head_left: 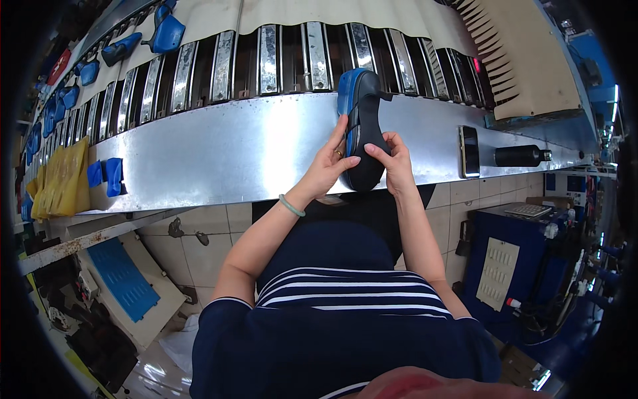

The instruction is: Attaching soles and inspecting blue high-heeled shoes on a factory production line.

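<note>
A black shoe (365, 126) on a blue shoe last (346, 93) is held over the front edge of the metal bench, its black sole facing up and its heel end pointing away from me. My left hand (328, 167) grips its left side, thumb on the sole and a finger stretched along the side. My right hand (395, 163) closes on the toe part from the right, with the thumb pressed on the sole. The shoe's upper is mostly hidden beneath.
Beyond the metal bench (219, 146) runs a roller conveyor (267, 60); blue lasts (165, 34) lie on its far side. A phone (469, 151) and black bottle (522, 156) sit at right. Yellow sheets (63, 179) and blue pieces (114, 176) lie left. A fringed cream housing (535, 60) stands upper right.
</note>
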Available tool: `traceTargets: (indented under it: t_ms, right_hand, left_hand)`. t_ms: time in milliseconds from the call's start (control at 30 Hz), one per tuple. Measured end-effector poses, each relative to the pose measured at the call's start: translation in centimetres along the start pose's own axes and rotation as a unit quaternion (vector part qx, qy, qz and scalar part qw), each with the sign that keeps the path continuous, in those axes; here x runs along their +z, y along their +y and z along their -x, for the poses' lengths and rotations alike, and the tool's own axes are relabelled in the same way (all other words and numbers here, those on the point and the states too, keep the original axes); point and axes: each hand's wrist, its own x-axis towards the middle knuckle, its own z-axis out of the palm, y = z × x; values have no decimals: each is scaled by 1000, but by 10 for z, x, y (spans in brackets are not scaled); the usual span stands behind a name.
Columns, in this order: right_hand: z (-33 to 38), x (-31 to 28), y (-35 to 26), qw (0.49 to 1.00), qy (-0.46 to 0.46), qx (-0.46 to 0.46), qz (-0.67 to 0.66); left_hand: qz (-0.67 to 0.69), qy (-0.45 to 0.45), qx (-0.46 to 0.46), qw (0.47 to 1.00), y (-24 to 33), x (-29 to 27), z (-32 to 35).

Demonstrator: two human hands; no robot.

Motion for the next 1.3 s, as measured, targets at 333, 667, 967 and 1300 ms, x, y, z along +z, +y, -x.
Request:
traceTargets:
  t_ms: [333,667,967,1300]
  right_hand:
    - [-8,2,-6,999,19,10,28]
    - [-16,-7,-4,996,20,61,-57]
    - [-17,-7,-10,996,7,60,-65]
    - [-25,0,-5,1000,8,20,10]
  left_hand:
    - [13,-9,-7,1000,2,0,0]
    - [49,4,-38,998,12,3,-1]
    - [-24,39,-78,996,25,1,-8]
    - [-93,95,-178,975,51,-6,-45]
